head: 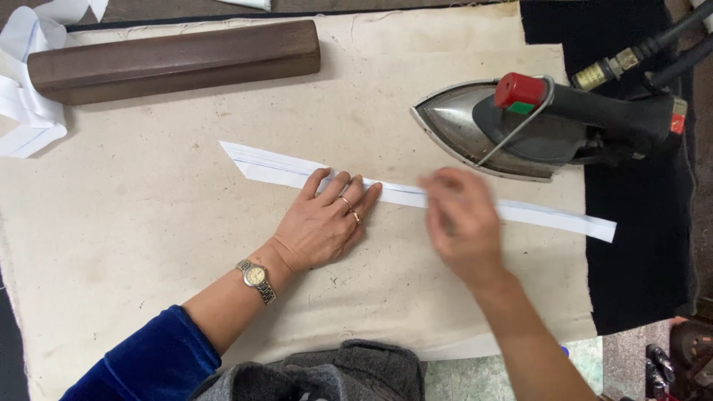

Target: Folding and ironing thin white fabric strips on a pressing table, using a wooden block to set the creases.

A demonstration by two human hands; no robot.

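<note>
L hand [324, 226] fingers flat, spread, pinning long white folded fabric strip [416, 194]; R hand [462, 223] blurred on strip, grip unclear.

Table [148, 245] padded with stained cream cloth, black cloth [639, 260] over its right end, dark wooden block [174, 59] at the back, pale green floor [483, 375] below the front edge, even soft light

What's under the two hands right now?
Both the left hand and right hand press flat on a long white fabric strip lying on the beige pressing cloth. The strip beneath them is hidden.
</note>
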